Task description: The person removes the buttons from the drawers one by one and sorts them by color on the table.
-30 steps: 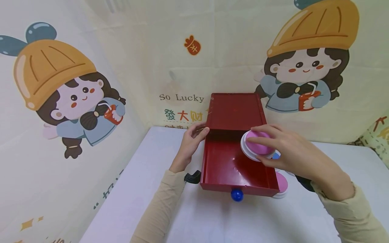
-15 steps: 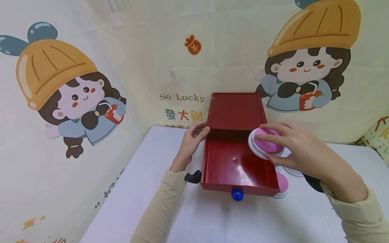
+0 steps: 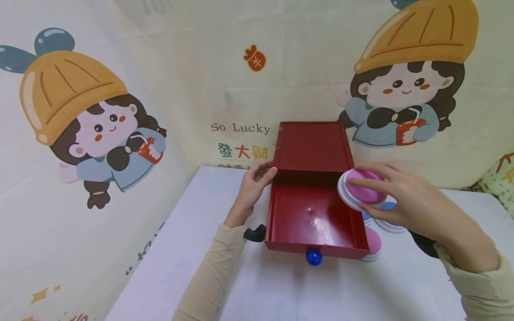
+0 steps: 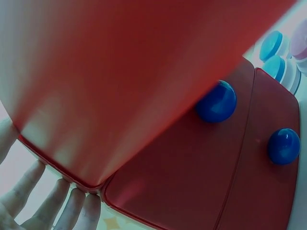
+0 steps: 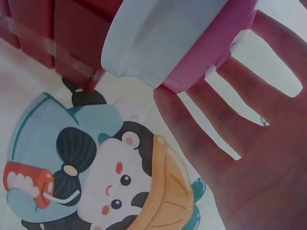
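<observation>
My right hand (image 3: 421,205) pinches the rim of a round white piece with a pink domed top (image 3: 363,187), like a push button, above the drawer's right edge. In the right wrist view its white base (image 5: 153,36) points away from the palm. The red drawer (image 3: 301,223) is pulled out of a red cabinet (image 3: 315,147), its inside bare and a blue knob (image 3: 313,257) on its front. My left hand (image 3: 253,189) rests against the cabinet's left side; the left wrist view shows its fingers (image 4: 53,201) straight along the cabinet edge.
Right of the drawer, another pink-topped piece (image 3: 373,241) lies on the white table (image 3: 297,294). Blue-topped pieces (image 3: 389,218) sit behind it, partly covered by the drawer and my right hand. A printed cloth (image 3: 225,89) hangs behind the cabinet.
My right hand has moved right with the pink-topped piece, from over the drawer to its right edge, uncovering more blue-topped pieces. The left hand, cabinet and drawer stay put.
</observation>
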Action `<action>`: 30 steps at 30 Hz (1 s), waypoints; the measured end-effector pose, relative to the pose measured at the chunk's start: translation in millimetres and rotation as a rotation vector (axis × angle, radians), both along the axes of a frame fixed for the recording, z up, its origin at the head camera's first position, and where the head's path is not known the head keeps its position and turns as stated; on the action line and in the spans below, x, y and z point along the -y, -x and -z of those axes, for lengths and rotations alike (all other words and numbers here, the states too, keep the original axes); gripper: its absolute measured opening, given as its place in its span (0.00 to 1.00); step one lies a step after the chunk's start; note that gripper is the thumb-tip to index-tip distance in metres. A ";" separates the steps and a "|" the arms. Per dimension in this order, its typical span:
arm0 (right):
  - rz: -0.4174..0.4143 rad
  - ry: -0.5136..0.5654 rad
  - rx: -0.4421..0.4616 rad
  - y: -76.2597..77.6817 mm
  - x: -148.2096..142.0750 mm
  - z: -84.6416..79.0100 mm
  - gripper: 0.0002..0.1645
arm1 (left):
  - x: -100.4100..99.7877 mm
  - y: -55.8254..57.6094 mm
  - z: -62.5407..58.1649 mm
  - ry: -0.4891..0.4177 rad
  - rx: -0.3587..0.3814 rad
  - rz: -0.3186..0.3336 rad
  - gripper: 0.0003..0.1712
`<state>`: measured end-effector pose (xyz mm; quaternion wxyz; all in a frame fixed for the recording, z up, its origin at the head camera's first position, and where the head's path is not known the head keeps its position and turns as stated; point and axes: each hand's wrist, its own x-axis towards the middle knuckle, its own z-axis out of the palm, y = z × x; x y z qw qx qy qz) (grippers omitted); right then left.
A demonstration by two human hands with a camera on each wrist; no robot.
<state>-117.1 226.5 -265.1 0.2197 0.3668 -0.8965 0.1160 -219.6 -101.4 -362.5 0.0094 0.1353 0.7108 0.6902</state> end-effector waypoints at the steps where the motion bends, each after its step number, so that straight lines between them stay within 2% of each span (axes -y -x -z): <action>1: -0.006 -0.001 -0.010 0.5 -0.9 0.3 0.46 | 0.2 0.1 0.1 -0.001 0.000 0.002 0.25; 5: 0.012 -0.012 -0.015 -0.4 -3.2 0.8 0.47 | 0.6 0.5 0.5 -0.006 -0.002 0.004 0.25; 7: 0.018 -0.016 -0.012 -0.9 -4.3 0.7 0.47 | 0.8 3.0 4.6 -0.014 -0.012 -0.001 0.24; 18: 0.102 -0.004 0.087 -5.1 -15.4 7.7 0.48 | 0.9 5.1 4.1 -0.007 0.017 0.014 0.25; 30: 0.129 0.038 0.100 -6.8 -22.7 16.4 0.47 | 0.7 4.6 6.1 -0.014 -0.006 0.002 0.24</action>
